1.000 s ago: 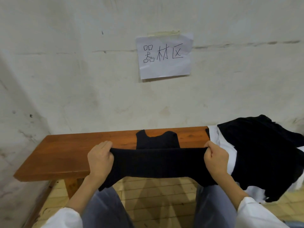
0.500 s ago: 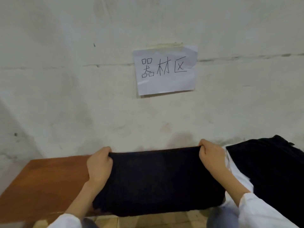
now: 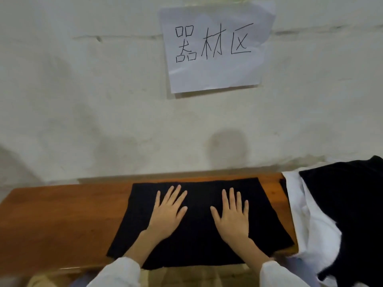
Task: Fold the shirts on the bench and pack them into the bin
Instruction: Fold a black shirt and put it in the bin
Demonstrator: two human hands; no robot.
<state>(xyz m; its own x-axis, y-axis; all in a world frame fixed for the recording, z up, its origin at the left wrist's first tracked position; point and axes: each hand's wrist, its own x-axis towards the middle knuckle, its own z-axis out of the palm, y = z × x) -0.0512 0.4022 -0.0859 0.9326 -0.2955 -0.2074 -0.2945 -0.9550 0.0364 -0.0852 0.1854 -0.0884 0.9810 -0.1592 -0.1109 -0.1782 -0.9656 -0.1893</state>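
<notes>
**Task state**
- Tabletop (image 3: 62, 214): brown wood, running under the hands and out to both sides of them.
- Heap of garments (image 3: 342, 204): black cloth over white, unfolded, on the tabletop's end out past the right hand. Judged still to be folded.
- Black shirt (image 3: 199, 235): flat on the tabletop beneath both hands. It shows as a plain rectangle with no collar or sleeves visible, so it is judged to be mid-fold.
- Left hand (image 3: 169, 212) and right hand (image 3: 232, 214): palms down on the black shirt, set apart, fingers straight and spread. They press the cloth flat and grip nothing.
- Bin: not in view, and nothing is seen packed. Progress is judged early.

**Surroundings**
- Wall (image 3: 83, 100): pale, stained plaster beyond the fingertips.
- Paper sign (image 3: 215, 48): handwritten characters, fixed to the wall above the hands.
- Sleeves (image 3: 122, 274): white, at both wrists.

**Obstruction**
- The heap of garments lies close against the black shirt's edge on the right hand's side and may crowd a sideways fold.
</notes>
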